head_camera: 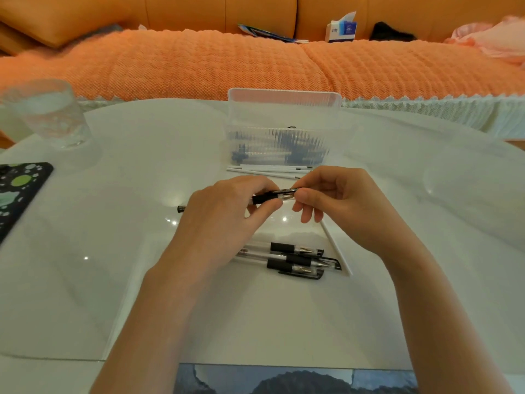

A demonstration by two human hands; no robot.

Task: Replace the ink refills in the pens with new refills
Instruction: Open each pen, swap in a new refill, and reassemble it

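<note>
Black-gripped pen (272, 196) spans our hands | left hand (224, 214) grips its barrel | right hand (338, 200) pinches its clear tip end | white refills (270, 172) just beyond our right hand

Both hands, left (227, 211) and right (335, 200), are gripping one pen (272, 196); three pens (292, 260) are lying just below them on the bench (113, 194).

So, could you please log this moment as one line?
left hand grips pen; right hand pinches its tip; other pens on table
</note>
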